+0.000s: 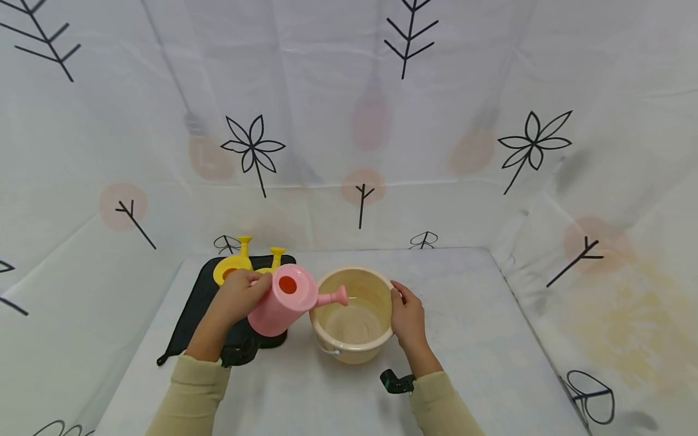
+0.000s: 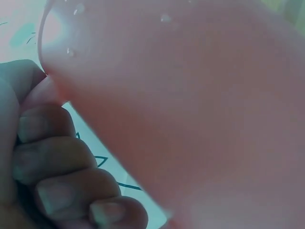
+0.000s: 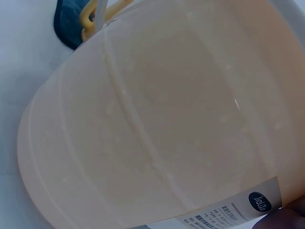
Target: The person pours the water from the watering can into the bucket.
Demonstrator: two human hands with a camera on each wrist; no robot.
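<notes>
A pink watering can (image 1: 275,312) is held tilted by my left hand (image 1: 237,297), its spout (image 1: 329,297) reaching over a cream bucket (image 1: 353,352). In the left wrist view, curled fingers (image 2: 57,152) grip the can's handle beside its pink body (image 2: 190,105), which carries a few water drops. My right hand (image 1: 408,315) grips the bucket's rim on the right side. The right wrist view shows the bucket wall (image 3: 157,109) with a printed label (image 3: 224,212) near my fingers; most of that hand is outside this view.
Behind my left hand, two yellow watering cans (image 1: 231,264) stand on a black mat-like piece (image 1: 191,321) with a small loop at its corner. The white table (image 1: 480,339) meets patterned cloth walls (image 1: 327,218) at the back and sides.
</notes>
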